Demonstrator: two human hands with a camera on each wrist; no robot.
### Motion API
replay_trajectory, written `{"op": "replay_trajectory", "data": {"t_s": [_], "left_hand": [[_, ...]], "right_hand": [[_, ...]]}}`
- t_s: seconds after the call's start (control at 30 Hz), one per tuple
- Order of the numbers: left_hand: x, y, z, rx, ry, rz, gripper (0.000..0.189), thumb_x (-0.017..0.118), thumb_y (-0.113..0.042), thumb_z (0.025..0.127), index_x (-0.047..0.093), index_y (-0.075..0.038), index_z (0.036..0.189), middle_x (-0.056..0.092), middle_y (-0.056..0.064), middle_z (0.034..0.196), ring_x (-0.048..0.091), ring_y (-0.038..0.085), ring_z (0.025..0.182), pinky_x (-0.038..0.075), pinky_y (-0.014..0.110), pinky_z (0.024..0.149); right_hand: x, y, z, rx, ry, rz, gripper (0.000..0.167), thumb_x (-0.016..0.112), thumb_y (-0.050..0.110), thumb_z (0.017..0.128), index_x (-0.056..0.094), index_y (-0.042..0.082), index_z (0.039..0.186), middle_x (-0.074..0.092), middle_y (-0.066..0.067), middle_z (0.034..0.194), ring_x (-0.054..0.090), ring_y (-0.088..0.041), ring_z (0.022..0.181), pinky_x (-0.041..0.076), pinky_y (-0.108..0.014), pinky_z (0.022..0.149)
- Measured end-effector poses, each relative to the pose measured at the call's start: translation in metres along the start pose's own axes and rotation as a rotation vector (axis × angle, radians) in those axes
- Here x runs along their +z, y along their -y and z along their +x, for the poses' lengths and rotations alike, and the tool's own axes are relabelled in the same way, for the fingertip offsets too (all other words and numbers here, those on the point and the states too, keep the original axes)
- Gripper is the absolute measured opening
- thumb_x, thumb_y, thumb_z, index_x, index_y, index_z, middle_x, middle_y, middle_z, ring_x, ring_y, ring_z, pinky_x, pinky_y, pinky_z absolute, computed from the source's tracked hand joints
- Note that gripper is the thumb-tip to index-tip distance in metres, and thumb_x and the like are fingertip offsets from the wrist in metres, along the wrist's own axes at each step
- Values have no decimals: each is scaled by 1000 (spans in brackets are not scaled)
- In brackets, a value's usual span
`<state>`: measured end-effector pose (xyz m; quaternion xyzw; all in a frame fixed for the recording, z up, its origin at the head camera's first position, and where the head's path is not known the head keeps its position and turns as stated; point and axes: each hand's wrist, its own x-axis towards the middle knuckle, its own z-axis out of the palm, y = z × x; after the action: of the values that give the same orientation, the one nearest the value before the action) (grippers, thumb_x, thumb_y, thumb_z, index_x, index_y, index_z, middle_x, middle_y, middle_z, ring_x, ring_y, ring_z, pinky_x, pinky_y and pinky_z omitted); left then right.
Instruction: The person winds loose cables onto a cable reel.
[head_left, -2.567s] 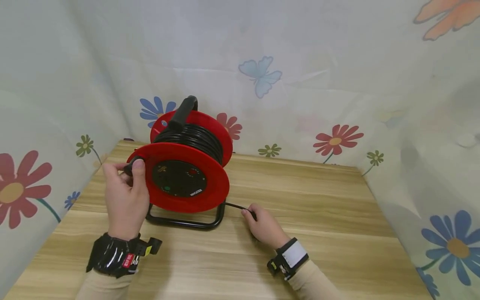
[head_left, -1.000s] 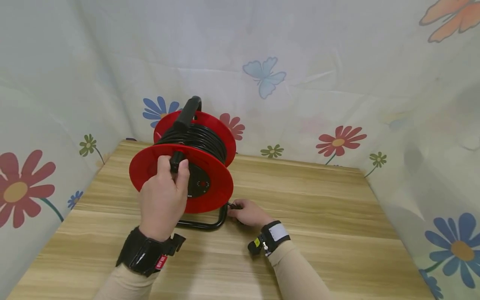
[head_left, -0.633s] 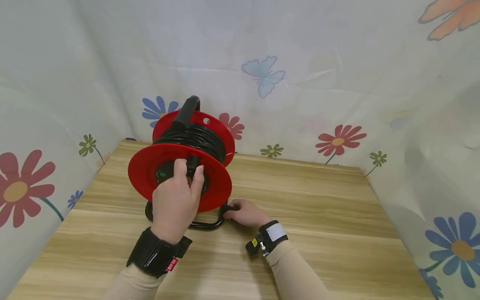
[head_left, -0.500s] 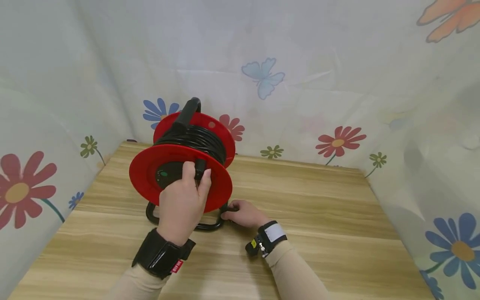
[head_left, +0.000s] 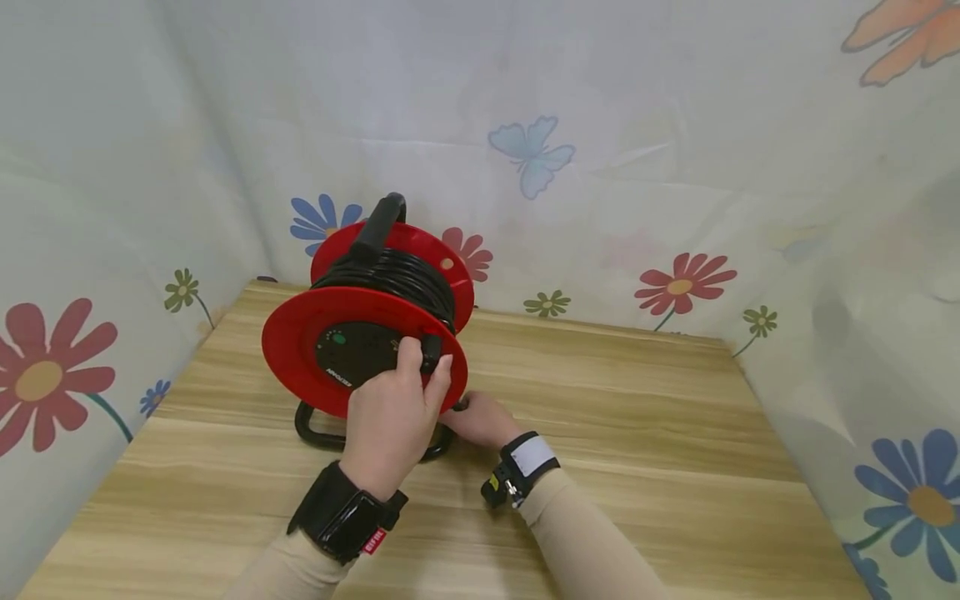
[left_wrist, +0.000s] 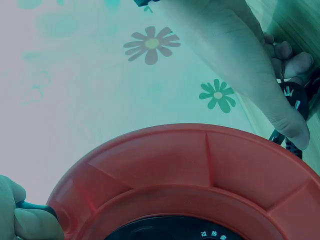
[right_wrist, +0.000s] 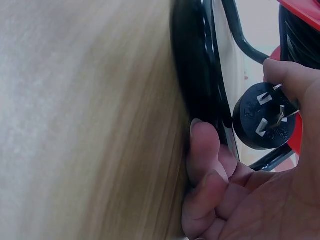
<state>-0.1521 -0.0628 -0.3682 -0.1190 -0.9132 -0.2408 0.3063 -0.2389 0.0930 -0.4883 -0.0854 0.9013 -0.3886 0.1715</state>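
A red cable reel (head_left: 300, 350) wound with black cable (head_left: 405, 275) stands on a black tube frame (head_left: 318, 437). My left hand (head_left: 393, 417) grips the black crank knob (head_left: 431, 352) at the right side of the reel's front disc; in the left wrist view its fingers (left_wrist: 37, 225) curl round that knob. Low beside the frame's right side, my right hand (head_left: 483, 419) pinches the black plug (right_wrist: 262, 117), whose metal pins show in the right wrist view. The other fingers of that hand lie curled against the frame tube (right_wrist: 197, 60).
The reel stands on a wood-grain table (head_left: 615, 450). A white cloth with printed flowers and butterflies (head_left: 637, 167) hangs behind and on both sides. The reel's black carrying handle (head_left: 378, 227) rises above it.
My left hand has swung the crank knob from the disc's left, over the top, to its right, turning the reel clockwise. The right hand, holding the plug, has moved left to the frame.
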Motion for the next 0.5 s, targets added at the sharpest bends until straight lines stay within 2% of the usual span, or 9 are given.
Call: {"op": "replay_trajectory", "data": {"t_s": [0.2,0.4,0.5], "left_hand": [[1,0,-1,-3,-1,-20,32,52,-36,99,44,-5,96,36,-4,49,32,9,37,28,25,37],[1,-2,-2,-13,25,-20,31,54,-36,98,44,-6,95,36,-5,49,33,9,37,29,25,37],[2,-3,-3,-14,33,-12,32,55,-36,97,45,-6,95,37,-4,49,34,10,37,29,25,37]], "right_hand": [[3,-1,2,-2,-15,-19,44,55,55,88,60,15,71,46,1,58,46,-17,58,35,-32,53],[6,3,1,74,-78,-61,40,52,51,90,63,14,83,51,-3,66,49,-21,62,36,-34,54],[7,5,1,103,-82,-73,37,54,47,89,61,11,83,52,-5,66,49,-22,61,35,-34,52]]}}
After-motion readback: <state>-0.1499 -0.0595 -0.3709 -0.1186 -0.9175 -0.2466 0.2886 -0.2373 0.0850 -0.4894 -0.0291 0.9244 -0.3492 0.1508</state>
